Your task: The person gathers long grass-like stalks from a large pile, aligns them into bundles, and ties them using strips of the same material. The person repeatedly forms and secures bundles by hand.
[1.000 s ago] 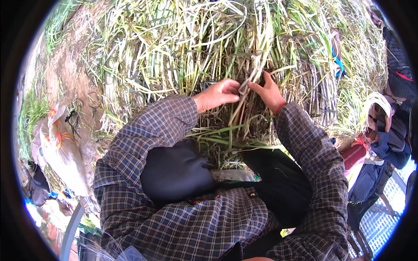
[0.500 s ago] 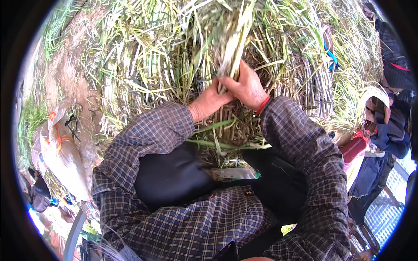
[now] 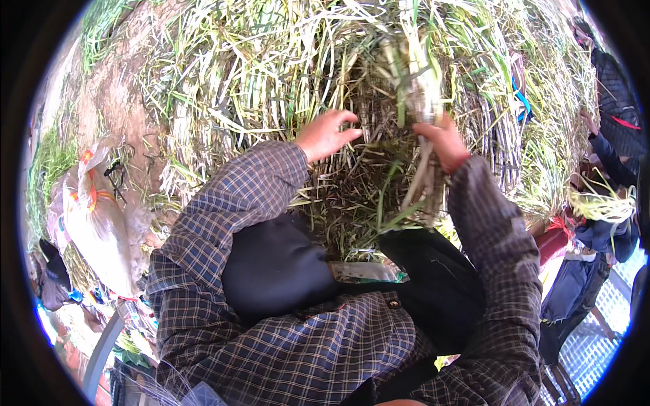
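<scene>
My right hand is closed round a bunch of long pale green stalks, which stands up from the fist with dry ends hanging below; its top is blurred by motion. To the left, my left hand is empty, thumb and fingers apart, pointing toward the bunch. Beneath both hands lies a thick heap of similar leafy stalks, partly dried and brown near my knees. Whether my left fingertips brush any of the heap's stalks, I cannot tell.
At left, a white sack tied with orange string stands beside bare brown soil. On the far right a co-worker's dark sleeve shows near a pale bundle of stalks. A blue strip lies on the heap.
My hands, together on the bunch before, have parted. The right has carried the bunch rightward, and the left has let go. At far right, the co-worker's arm and pale bundle have moved.
</scene>
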A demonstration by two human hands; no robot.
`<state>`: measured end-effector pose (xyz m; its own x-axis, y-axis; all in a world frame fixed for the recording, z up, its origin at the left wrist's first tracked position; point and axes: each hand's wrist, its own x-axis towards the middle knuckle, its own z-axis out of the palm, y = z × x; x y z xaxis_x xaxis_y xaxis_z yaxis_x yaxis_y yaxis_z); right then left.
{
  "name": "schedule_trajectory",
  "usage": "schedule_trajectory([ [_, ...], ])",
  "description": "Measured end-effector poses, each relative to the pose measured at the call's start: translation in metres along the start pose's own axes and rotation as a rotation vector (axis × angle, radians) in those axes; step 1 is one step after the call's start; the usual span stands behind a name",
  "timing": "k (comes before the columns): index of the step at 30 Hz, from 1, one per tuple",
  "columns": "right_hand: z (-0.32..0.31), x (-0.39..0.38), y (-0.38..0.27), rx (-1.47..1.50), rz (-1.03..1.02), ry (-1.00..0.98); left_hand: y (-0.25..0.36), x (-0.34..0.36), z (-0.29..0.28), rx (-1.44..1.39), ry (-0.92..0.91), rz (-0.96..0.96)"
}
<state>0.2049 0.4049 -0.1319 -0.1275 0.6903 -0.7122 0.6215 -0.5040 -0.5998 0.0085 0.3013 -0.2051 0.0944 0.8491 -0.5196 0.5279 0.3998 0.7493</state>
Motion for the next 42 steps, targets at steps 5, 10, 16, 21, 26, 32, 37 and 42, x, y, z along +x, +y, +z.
schedule_trajectory([
  [5,-0.023,-0.042,-0.021,0.128,-0.463,-0.039,-0.031,0.026,-0.011,0.334,0.07,0.001],
  [10,-0.006,-0.044,-0.002,-0.18,-0.1,-0.173,-0.042,0.037,-0.007,-0.278,0.016,-0.26],
  [16,-0.007,-0.049,-0.002,-0.099,-0.134,-0.281,-0.04,0.053,0.005,-0.386,0.045,-0.383],
  [21,0.001,-0.036,0.043,-0.132,0.124,-0.223,-0.037,0.056,0.019,-0.588,-0.029,-0.401],
  [26,0.004,-0.001,0.061,0.189,0.005,-0.269,-0.012,0.056,0.033,-0.715,0.074,-0.37],
  [32,0.014,-0.013,0.062,0.167,-0.146,-0.31,-0.043,0.026,-0.015,-1.073,0.63,-0.358],
  [37,0.007,-0.082,0.066,-0.203,-0.118,-0.313,-0.09,-0.007,-0.025,-1.175,0.68,-0.343],
  [42,-0.022,-0.169,0.035,0.048,-0.28,-0.145,-0.098,-0.033,-0.022,-1.183,0.705,-0.256],
])
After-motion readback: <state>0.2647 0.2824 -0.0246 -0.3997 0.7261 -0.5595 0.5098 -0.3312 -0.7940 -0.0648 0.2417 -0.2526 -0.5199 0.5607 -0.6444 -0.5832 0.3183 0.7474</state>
